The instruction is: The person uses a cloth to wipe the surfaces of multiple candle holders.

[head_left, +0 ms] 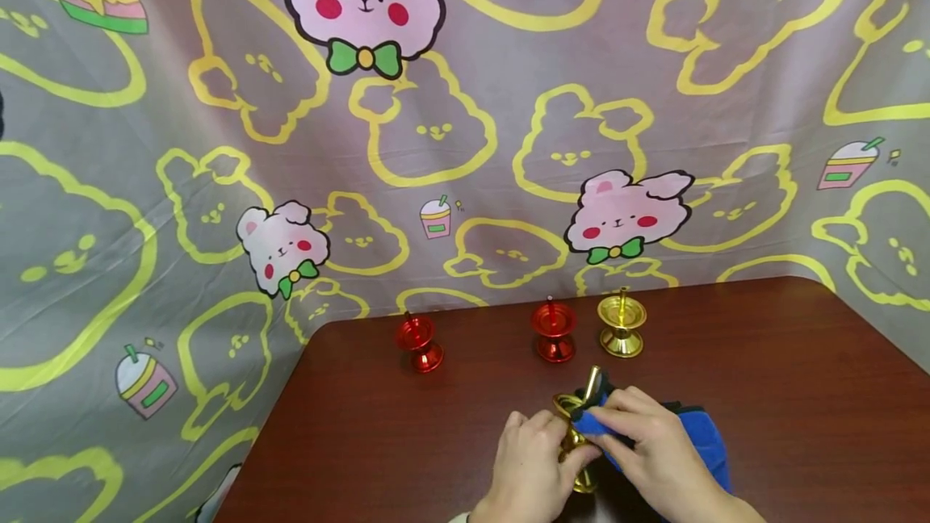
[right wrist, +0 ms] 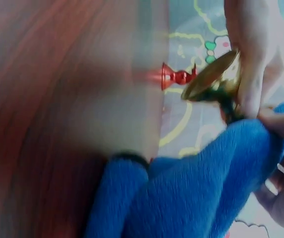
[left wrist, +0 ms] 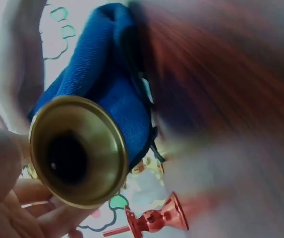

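Candlestick (left wrist: pixel 99 136) in left hand (head_left: pixel 530 462), cloth (head_left: pixel 705 442) in right hand (head_left: pixel 657 442) — three other candlesticks (head_left: pixel 555 337) behind on table (head_left: pixel 349 426), leftmost (head_left: pixel 421 341) well apart.

the left hand (head_left: pixel 532 462) and right hand (head_left: pixel 657 444) hide much of the held gold stand (head_left: pixel 584 482); the head view cuts off both arms (head_left: pixel 730 510). the blue cloth (head_left: pixel 706 444), partly behind the right hand, runs out of the right wrist view. the tabletop (right wrist: pixel 37 109) blurs in both wrist views; marks (head_left: pixel 458 205) by a printed cup (head_left: pixel 436 219) are unreadably small.
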{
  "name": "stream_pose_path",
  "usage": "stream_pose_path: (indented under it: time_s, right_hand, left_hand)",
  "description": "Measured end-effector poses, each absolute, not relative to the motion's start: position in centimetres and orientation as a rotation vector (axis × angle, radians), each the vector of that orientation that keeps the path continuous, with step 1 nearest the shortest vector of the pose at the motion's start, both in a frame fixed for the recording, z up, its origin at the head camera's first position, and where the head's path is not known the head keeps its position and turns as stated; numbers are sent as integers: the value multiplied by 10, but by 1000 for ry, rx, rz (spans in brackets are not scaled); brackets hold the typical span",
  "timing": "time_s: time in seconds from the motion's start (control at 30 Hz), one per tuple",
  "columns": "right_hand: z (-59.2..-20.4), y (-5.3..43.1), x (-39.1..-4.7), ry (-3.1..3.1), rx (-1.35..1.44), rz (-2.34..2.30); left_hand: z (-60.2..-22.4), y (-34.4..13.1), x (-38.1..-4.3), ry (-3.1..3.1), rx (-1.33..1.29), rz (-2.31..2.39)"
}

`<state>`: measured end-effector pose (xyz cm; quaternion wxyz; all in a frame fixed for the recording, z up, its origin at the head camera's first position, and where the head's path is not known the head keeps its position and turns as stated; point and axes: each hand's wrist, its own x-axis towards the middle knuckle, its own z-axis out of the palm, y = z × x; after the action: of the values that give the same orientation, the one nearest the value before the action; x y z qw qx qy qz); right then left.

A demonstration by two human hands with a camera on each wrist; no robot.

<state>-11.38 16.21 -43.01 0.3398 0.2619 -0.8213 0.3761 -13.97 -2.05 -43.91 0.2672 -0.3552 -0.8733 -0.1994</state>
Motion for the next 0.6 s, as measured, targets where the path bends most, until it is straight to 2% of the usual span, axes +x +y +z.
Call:
stream_pose_path:
  time_s: [0.17, 0.33, 0.47, 0.6]
  right_hand:
    - [-432, 152, -117, -2212, 556, 820]
    - [-437, 157, -125, -2207, 614, 954]
    - [-435, 172, -129, -2151, 766, 1144]
    - [-424, 187, -125, -2126, 853, 1358]
  left_hand:
    - [-445, -14, -143, -2294, -931, -205]
    - [-445, -17, -149, -2312, -899, -295]
    - [-438, -27, -149, -2398, -897, -635]
    - [-428, -38, -149, -2536, -922, -1403]
